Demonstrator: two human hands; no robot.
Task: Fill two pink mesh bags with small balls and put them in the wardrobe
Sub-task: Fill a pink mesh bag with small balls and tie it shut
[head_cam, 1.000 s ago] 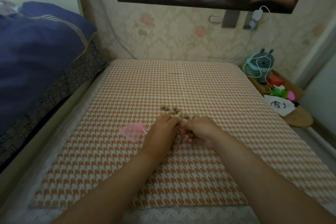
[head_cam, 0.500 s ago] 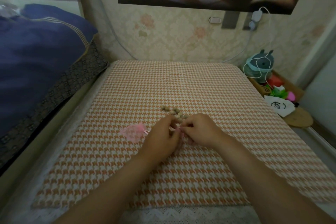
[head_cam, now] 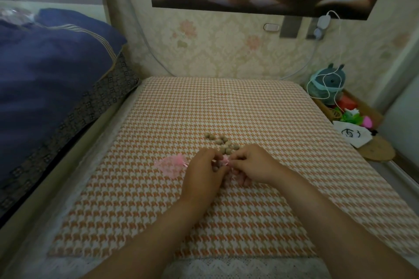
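your left hand (head_cam: pixel 201 175) and right hand (head_cam: pixel 255 165) meet on the houndstooth mat (head_cam: pixel 226 222), both pinching the gathered top of a pink mesh bag (head_cam: pixel 225 161) that is mostly hidden under them. the second pink mesh bag (head_cam: pixel 170 165) lies flat and sheer just left of your left hand. tan small balls (head_cam: pixel 223 142) cluster just beyond your fingers.

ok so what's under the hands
Between the left hand and right hand a bit of pink bag shows, pinched by both, with a few balls by it. The hands cover the rest, so how full it is can't be told.
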